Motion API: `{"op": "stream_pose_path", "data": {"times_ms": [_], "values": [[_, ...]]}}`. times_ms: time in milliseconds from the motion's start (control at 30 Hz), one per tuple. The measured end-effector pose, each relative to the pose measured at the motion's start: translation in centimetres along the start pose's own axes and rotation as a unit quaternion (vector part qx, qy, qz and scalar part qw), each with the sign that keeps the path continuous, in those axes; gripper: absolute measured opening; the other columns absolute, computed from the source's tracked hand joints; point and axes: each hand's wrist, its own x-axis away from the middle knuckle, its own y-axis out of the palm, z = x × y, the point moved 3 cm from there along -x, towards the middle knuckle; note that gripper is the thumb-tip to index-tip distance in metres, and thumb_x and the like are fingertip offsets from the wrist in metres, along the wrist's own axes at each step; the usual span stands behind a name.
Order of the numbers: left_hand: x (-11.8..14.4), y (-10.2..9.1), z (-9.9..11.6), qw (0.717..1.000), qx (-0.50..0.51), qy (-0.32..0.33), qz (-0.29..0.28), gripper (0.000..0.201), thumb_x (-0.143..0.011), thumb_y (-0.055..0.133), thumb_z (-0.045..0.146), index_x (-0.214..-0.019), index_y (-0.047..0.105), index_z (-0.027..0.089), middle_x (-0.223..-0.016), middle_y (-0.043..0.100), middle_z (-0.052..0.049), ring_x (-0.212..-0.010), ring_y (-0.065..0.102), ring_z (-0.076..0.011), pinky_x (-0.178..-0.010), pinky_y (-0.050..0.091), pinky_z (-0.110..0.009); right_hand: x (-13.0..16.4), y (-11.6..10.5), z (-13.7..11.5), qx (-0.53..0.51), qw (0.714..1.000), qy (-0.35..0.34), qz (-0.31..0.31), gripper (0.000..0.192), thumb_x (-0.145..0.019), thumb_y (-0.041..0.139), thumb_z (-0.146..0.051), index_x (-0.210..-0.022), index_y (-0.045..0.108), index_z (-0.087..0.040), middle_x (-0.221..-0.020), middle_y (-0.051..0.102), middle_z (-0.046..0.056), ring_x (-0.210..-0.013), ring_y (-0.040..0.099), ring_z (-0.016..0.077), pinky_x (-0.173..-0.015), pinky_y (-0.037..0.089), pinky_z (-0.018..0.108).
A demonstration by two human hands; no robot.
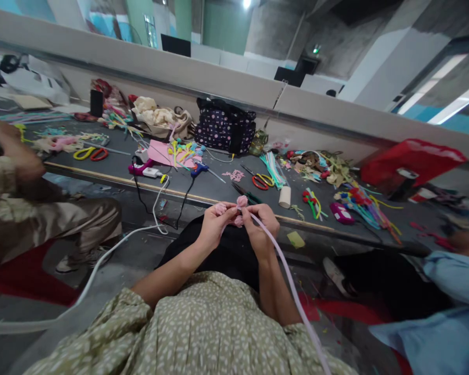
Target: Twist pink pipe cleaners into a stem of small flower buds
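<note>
In front of my lap, both hands pinch a small pink fuzzy flower-like piece, apparently twisted from pipe cleaner. My left hand grips it from the left, thumb and fingers closed, with pink loops showing beside them. Opposite, my right hand is closed on a long pale pink pipe cleaner where it meets the flower. Its free length curves down past my right forearm. My fingers cover part of the join. Dark-handled pliers lie on the table just beyond my hands.
Across the dark table lie scissors, a blue glue gun, a purple glue gun, a cardboard tube and pipe cleaner bundles. A white cable hangs at left. People sit on both sides.
</note>
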Motion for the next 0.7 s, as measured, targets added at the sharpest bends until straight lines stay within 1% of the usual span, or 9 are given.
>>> {"op": "stream_pose_path", "data": {"times_ms": [300,533,700], "values": [[0.07,0.10,0.05,1.000,0.000,0.007,0.005,0.025,-0.065,0.081,0.026,-0.082,0.070,0.011,-0.070,0.068,-0.003,-0.057,0.063,-0.0126,-0.056,0.053,-0.025,-0.09,0.10,0.12,0.023,0.998,-0.063,0.012,0.012,-0.084,0.059,-0.023,-0.073,0.062,-0.021,-0.070,0.063,0.001,-0.069,0.056,0.0161,-0.069,0.047,0.030],[0.08,0.38,0.23,1.000,-0.001,0.009,-0.006,0.024,-0.069,0.078,0.030,-0.079,0.069,0.010,-0.064,0.065,-0.002,-0.052,0.059,-0.0113,-0.053,0.050,-0.024,-0.07,0.22,0.10,0.021,0.997,-0.072,0.016,0.011,-0.084,0.060,-0.023,-0.073,0.062,-0.021,-0.070,0.063,0.002,-0.069,0.056,0.0162,-0.069,0.047,0.030],[-0.11,0.54,0.17,1.000,0.009,-0.001,-0.009,0.026,-0.067,0.079,0.032,-0.076,0.068,0.010,-0.060,0.063,-0.002,-0.049,0.055,-0.0106,-0.051,0.048,-0.025,-0.05,0.18,-0.23,0.015,0.998,-0.054,0.009,0.013,-0.084,0.060,-0.024,-0.072,0.062,-0.021,-0.069,0.063,0.002,-0.069,0.056,0.0163,-0.070,0.047,0.030]]}}
